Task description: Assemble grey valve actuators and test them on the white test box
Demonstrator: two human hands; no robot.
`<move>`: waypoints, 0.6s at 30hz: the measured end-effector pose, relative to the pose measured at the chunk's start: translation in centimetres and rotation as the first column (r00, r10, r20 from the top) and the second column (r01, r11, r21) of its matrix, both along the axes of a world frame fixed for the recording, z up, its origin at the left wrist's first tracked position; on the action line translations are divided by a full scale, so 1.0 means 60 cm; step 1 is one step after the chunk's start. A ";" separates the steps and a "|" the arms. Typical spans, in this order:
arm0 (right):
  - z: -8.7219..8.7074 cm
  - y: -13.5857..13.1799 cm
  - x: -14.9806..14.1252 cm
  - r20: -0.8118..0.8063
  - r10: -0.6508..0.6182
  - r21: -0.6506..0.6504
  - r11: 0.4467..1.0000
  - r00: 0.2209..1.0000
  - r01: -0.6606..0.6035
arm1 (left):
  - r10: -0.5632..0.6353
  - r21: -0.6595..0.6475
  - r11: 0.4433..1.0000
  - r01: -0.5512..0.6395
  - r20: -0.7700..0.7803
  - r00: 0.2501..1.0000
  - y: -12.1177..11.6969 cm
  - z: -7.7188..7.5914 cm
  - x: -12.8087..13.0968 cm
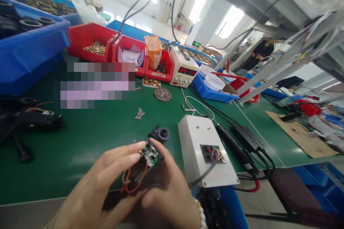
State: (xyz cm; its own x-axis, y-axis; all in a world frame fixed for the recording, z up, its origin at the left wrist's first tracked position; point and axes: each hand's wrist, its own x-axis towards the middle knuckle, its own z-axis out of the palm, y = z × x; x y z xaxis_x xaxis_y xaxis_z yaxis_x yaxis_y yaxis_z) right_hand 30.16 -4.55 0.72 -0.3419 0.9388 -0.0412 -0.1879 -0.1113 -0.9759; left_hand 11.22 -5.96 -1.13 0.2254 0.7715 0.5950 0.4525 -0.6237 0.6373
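Circuit board assembly (152,155) cupped between two hands at the near edge of the green table (88,157).
The left hand (100,180) and right hand (176,189) curl around it, fingertips meeting its far end from either side; the lower grip is hard to make out. Its red wire (143,179) loops loose on the near side, so a shifting finger could snag it and strain a joint. Slack fingers might drop the board toward the dark ring-ended part (163,134) just beyond.
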 end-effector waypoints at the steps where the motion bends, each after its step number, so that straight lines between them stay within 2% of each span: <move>1: 0.000 0.002 0.002 -0.059 0.047 -0.040 0.998 0.997 -0.049 | -0.059 0.039 0.997 0.060 -0.029 0.998 0.000 0.009 -0.002; 3: 0.000 0.006 0.004 -0.190 0.055 -0.081 0.994 0.980 -0.072 | -0.093 0.063 0.993 0.096 -0.049 0.994 -0.001 0.020 -0.003; 6: 0.001 0.009 0.004 -0.339 0.048 -0.122 0.988 0.940 -0.095 | -0.079 0.020 0.997 0.079 -0.016 0.997 -0.009 0.024 0.000; 10: -0.004 0.000 -0.001 -0.252 -0.030 -0.218 0.976 0.967 -0.027 | 0.010 -0.064 0.998 -0.005 0.069 0.998 -0.018 0.029 0.013; 12: -0.009 -0.006 -0.007 -0.203 -0.075 -0.239 0.971 0.976 0.025 | 0.033 -0.041 0.999 -0.031 0.043 0.999 -0.017 0.035 0.016; 15: -0.014 -0.013 -0.017 -0.208 -0.126 -0.201 0.976 0.970 0.084 | 0.013 0.036 0.999 -0.011 -0.064 0.998 -0.012 0.041 0.009; 18: -0.014 -0.017 -0.025 -0.191 -0.177 -0.153 0.977 0.966 0.149 | -0.009 0.028 1.000 0.012 -0.103 0.995 -0.008 0.043 -0.002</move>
